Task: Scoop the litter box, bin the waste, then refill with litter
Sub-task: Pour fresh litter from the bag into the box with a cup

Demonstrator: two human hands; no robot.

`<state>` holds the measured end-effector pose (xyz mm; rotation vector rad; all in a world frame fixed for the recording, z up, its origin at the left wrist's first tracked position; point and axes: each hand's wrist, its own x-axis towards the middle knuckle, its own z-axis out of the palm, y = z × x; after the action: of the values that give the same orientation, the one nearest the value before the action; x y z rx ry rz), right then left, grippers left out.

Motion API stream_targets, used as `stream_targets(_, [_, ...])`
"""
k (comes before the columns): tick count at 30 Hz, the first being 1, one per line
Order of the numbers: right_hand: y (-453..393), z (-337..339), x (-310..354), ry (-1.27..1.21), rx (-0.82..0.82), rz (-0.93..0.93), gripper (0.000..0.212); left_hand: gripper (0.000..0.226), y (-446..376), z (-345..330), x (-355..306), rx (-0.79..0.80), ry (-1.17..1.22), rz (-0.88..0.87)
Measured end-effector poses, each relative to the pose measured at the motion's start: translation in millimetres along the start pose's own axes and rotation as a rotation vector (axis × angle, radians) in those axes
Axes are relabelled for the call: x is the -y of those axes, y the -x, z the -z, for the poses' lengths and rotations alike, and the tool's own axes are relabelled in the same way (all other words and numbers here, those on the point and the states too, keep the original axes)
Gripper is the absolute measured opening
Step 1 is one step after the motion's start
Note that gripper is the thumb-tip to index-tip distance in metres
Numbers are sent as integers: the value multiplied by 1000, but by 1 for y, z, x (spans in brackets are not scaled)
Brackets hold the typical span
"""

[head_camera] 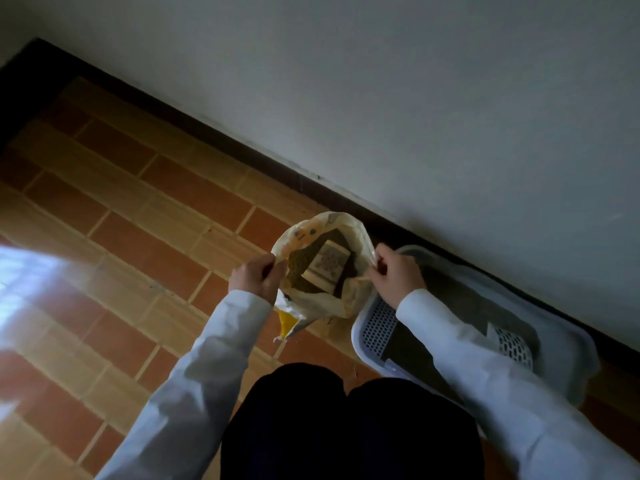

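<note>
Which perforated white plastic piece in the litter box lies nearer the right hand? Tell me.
The square-grid panel, just below the right hand. The oval-holed scoop lies farther off.

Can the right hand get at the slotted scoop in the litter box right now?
Probably yes, once freed. The right hand grips the litter bag rim, directly above the litter box; the scoop lies uncovered in the box, beside the right sleeve.
</note>
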<state>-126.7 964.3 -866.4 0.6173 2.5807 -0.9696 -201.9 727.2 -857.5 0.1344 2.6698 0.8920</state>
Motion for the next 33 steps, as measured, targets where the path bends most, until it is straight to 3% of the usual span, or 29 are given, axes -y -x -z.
stream_targets(6, [-12,-42,-33,75,-84,119,17,31,-2,-42,38,-89,64,-188])
stream_targets(11, [-9,-59,-53,39,-167,173,17,35,5,-63,53,-130,160,-202])
stream_targets(16, [3,-55,-47,76,-486,329,25,36,12,-75,50,-146,156,-286])
stream_targets(19, [4,-63,-31,149,-323,457,32,35,15,-82,48,-172,171,-293])
stream_targets(21, [-3,-74,-23,210,-132,428,48,35,17,-86,45,-192,175,-286])
stream_targets(24, [-20,-89,-17,367,4,352,78,34,21,-90,43,-209,176,-280])
stream_targets(28, [-40,-102,-13,501,79,232,107,37,24,-92,41,-218,152,-286])
stream_targets(33, [-46,-113,-8,487,-56,225,100,39,27,-96,40,-212,165,-297])
